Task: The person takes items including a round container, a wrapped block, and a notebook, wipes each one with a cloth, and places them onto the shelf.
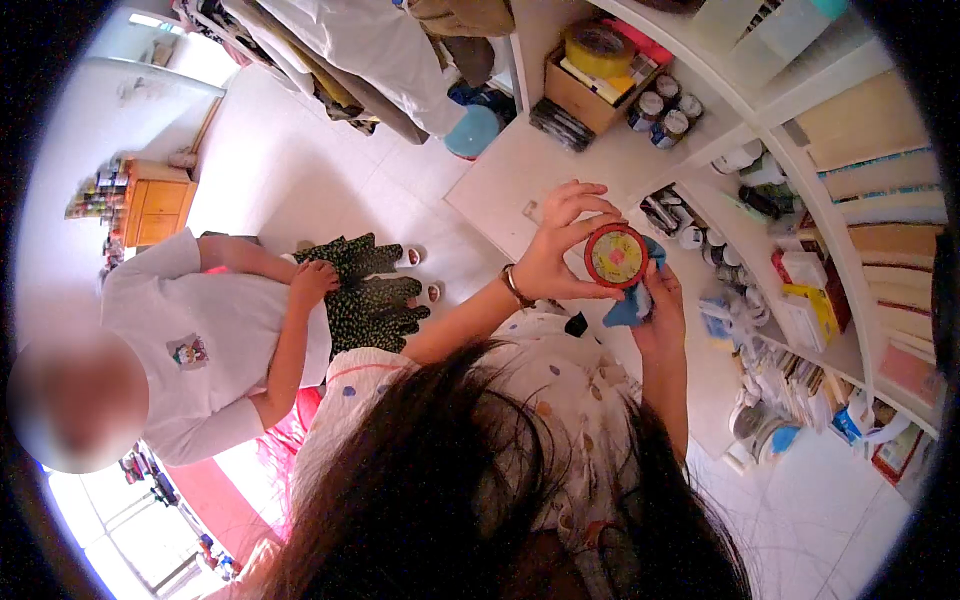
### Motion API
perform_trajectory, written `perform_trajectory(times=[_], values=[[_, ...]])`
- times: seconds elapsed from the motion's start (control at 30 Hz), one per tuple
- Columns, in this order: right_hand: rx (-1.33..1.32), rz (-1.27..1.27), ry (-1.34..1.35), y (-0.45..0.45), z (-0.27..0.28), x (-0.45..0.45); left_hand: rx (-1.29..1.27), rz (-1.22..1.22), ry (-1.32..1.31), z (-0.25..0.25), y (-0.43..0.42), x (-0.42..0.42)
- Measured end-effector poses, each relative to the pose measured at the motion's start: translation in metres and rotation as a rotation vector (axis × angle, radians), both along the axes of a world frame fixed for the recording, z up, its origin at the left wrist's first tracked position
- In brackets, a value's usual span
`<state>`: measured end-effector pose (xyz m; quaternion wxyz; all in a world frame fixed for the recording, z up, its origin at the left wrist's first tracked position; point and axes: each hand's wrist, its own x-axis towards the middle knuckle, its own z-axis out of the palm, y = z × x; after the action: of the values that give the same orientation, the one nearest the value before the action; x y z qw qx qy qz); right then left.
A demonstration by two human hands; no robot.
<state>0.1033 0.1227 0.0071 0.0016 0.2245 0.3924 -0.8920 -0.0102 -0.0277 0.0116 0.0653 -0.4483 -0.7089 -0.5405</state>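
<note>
A round red-rimmed tin (pixel 614 255) with a yellow label is turned up toward me at chest height. My left hand (pixel 563 243), with a dark bracelet at its wrist, grips the tin's left edge between thumb and fingers. In my right hand (pixel 662 308) is a blue cloth (pixel 630 306), bunched beside and partly behind the tin's right edge. Fingers of that hand close around the cloth close to the rim. Whether they also press on the tin I cannot tell.
Shelves (pixel 760 125) curve along my right, holding books, jars (pixel 672 124) and a cardboard box (pixel 585 90) with a yellow tape roll. Clothes (pixel 340 60) hang ahead. Another person in a white T-shirt (pixel 220 340) stands at left. A wooden cabinet (pixel 160 205) is behind.
</note>
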Motion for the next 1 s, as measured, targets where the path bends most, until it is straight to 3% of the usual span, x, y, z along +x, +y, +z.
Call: perform_trajectory(times=[0.07, 0.17, 0.3, 0.37, 0.47, 0.6, 0.67, 0.7, 0.77, 0.8, 0.83, 1.0], values=[[-0.162, -0.017, 0.031, -0.005, 0.008, 0.001, -0.009, 0.001, -0.033, -0.002, 0.0, 0.003], [-0.043, 0.006, 0.012, -0.005, 0.006, -0.001, 0.009, -0.015, -0.054, -0.008, -0.002, 0.002], [-0.101, -0.015, 0.03, 0.007, -0.011, 0.001, 0.085, -0.046, -0.187, -0.025, -0.008, -0.002], [-0.49, -0.072, 0.28, 0.003, 0.01, -0.003, 0.297, 0.116, -0.386, -0.037, -0.01, -0.003], [-0.708, -0.006, 0.443, 0.011, 0.001, 0.002, 0.373, 0.105, -0.604, -0.041, -0.016, -0.004], [-0.699, -0.042, 0.38, 0.011, 0.002, 0.003, 0.295, 0.011, -0.557, -0.04, -0.021, -0.001], [-0.326, -0.091, 0.378, 0.014, -0.003, 0.005, 0.314, -0.021, -0.627, -0.035, -0.019, 0.005], [-0.327, -0.088, 0.378, 0.012, 0.0, 0.003, 0.333, -0.056, -0.698, -0.03, -0.016, 0.009], [0.557, -0.128, 0.062, 0.005, 0.01, -0.007, 0.314, -0.153, -0.81, -0.024, -0.012, 0.014], [0.557, -0.126, 0.063, 0.003, 0.01, -0.009, 0.292, -0.256, -0.923, -0.021, -0.011, 0.016], [0.616, -0.112, 0.087, 0.001, 0.008, -0.012, 0.135, -0.227, -0.894, -0.016, -0.01, 0.017], [0.743, -0.09, 0.163, -0.002, -0.007, -0.018, -0.003, -0.209, -0.78, -0.012, -0.005, 0.021]])
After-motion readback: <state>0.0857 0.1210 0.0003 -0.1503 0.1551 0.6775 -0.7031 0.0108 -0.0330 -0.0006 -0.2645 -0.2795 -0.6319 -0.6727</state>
